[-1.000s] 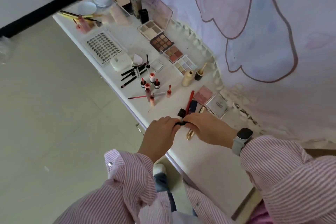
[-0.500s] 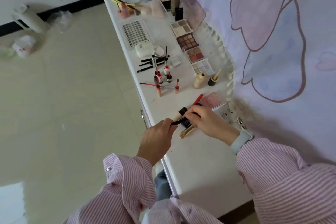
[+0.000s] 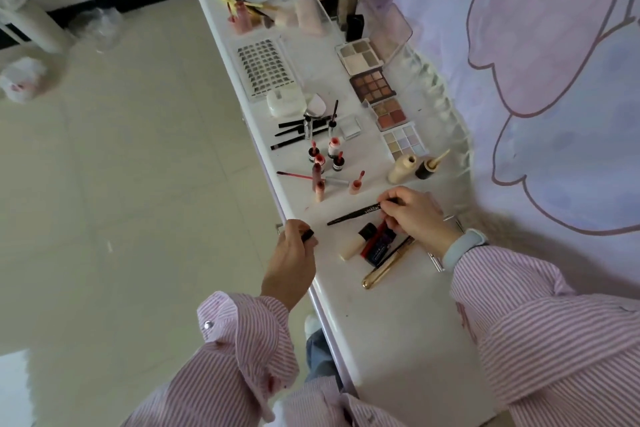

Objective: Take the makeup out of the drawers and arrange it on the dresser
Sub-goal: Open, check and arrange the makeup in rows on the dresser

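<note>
R hand [image 3: 414, 215] pinches the black liner pencil [image 3: 353, 214] at its back end w/ thumb + fingertips, pencil slanting down-left just above the table [image 3: 398, 333], tip pointing toward the L hand. L hand [image 3: 292, 255] sits at the table's front edge, fingers curled round a small black cap [image 3: 307, 235], well apart from the pencil tip. Just under the R hand: a cream bottle w/ black cap [image 3: 355, 242], a dark blue/red box [image 3: 379, 246] and a gold tube [image 3: 388, 263], bunched together, touching. Beyond them, a cluster of red lip tints [image 3: 323, 163], some upright, some lying down, then black pencils + brushes [image 3: 298, 130]. Along the wall side, a row of four open palettes [image 3: 379, 97], w/ a beige bottle [image 3: 401, 168] near the last one. Further back a lash tray [image 3: 265, 68], pink sponges, white dishes. Both sleeves pink-striped; pale wristband [image 3: 462, 248] on R wrist.
</note>
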The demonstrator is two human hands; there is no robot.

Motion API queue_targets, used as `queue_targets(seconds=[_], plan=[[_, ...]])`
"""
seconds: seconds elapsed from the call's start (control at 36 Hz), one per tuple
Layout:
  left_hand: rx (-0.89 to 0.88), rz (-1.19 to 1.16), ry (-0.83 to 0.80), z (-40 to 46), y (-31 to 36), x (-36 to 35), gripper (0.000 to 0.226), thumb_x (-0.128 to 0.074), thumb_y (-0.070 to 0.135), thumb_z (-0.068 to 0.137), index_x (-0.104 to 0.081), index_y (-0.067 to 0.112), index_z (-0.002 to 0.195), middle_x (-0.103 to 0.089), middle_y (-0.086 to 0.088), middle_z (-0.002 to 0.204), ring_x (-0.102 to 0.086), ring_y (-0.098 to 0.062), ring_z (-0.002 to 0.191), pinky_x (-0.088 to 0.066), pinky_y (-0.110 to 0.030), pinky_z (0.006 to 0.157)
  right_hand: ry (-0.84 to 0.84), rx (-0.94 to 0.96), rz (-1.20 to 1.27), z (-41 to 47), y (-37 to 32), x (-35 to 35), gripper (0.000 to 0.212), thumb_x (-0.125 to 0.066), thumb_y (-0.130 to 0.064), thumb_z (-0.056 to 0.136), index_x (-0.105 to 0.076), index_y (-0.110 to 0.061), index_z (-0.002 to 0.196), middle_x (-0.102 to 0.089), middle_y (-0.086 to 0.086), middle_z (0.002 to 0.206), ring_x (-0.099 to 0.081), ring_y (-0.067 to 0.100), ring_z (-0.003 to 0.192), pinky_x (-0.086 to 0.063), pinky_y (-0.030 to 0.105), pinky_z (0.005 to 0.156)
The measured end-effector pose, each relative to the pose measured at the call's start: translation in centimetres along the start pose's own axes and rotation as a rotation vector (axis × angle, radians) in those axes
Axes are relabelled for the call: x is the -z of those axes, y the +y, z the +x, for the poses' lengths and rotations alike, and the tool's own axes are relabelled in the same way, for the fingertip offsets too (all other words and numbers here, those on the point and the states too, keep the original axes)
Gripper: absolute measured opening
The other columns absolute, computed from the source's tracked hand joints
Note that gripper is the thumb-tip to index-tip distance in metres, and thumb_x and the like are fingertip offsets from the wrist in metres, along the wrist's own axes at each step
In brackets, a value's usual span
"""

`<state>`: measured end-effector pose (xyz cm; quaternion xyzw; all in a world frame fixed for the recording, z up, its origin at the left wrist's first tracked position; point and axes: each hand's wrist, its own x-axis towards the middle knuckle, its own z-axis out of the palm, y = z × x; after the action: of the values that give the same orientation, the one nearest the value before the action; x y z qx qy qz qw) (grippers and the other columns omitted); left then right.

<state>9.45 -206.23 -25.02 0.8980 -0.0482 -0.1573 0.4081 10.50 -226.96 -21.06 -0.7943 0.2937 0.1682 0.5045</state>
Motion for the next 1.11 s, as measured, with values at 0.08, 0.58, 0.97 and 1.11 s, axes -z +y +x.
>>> queue_targets(seconds=[0.08,0.58,0.97,1.11], plan=[[-0.120,0.060,0.045,0.1,0.1,-1.3,0.011,-0.054,0.012,0.092,-0.060,0.008,0.100,-0.062,-0.009,0.095,-0.056,-0.023,0.088,-0.041,-0.027,0.079,-0.041,-0.042,0.017,0.5,-0.9,-1.0,0.014,-0.051,-0.018,0.093,-0.059,-0.014,0.103,-0.064,-0.002,0.077,-0.053,0.008,0.059,-0.044,0.013,0.047],[-0.335,0.323,0.287,2.8,0.4,-3.6,0.027,-0.057,0.038,0.082,-0.071,0.016,0.091,-0.066,0.002,0.088,-0.046,-0.015,0.090,-0.030,-0.031,0.076,-0.061,0.505,-0.711,-0.8,2.1,-1.9,0.027,-0.048,-0.018,0.093,-0.055,-0.018,0.119,-0.050,-0.001,0.120,-0.044,0.015,0.113,-0.041,0.024,0.083],[-0.375,0.287,0.165,-1.6,1.3,-3.5,0.033,-0.046,0.037,0.090,-0.062,0.011,0.102,-0.065,0.000,0.090,-0.054,-0.018,0.087,-0.036,-0.027,0.076,-0.285,0.445,-0.529,-2.6,1.1,-1.6,0.023,-0.045,-0.028,0.096,-0.051,-0.016,0.115,-0.060,0.000,0.104,-0.058,0.014,0.095,-0.050,0.032,0.082],[-0.332,0.102,0.004,-1.9,2.5,-2.2,0.043,-0.038,0.045,0.093,-0.058,0.007,0.098,-0.063,-0.003,0.080,-0.056,-0.016,0.061,-0.035,-0.019,0.052,-0.212,0.353,-0.200,-3.5,1.4,-1.9,0.011,-0.045,-0.025,0.096,-0.053,-0.017,0.094,-0.061,0.001,0.087,-0.059,0.011,0.081,-0.048,0.030,0.076]])
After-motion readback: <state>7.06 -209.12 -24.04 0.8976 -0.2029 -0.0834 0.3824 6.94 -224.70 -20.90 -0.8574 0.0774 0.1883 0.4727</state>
